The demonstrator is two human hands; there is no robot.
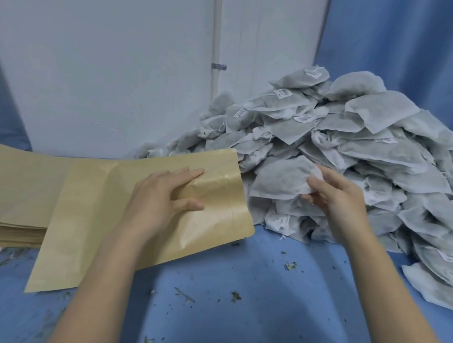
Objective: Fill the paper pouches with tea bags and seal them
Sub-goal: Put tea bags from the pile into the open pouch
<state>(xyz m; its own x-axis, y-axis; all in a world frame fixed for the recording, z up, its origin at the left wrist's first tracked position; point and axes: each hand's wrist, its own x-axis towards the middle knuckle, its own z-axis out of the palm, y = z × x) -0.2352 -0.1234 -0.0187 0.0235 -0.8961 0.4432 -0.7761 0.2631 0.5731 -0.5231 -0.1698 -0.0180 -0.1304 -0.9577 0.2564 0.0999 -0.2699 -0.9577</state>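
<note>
Pouches and tea bags crowd crumb-strewn blue cloth below white wall.

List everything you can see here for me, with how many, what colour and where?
paper pouch: one, tan, lying at an angle on the cloth, left of centre, under the left hand.
stack of pouches: one pile, count unclear, tan, far left.
tea bag: one, whitish grey, at the front of the heap, pinched by the right hand.
heap of tea bags: too many to count, whitish grey, some with small white tags, right side.
tea crumbs: scattered, dark green, on the near cloth.
cloth: blue, covers the work surface.
pipe: one, white, upright on the back wall.
left hand: fingers flat on the pouch.
right hand: pinching the tea bag.
</note>
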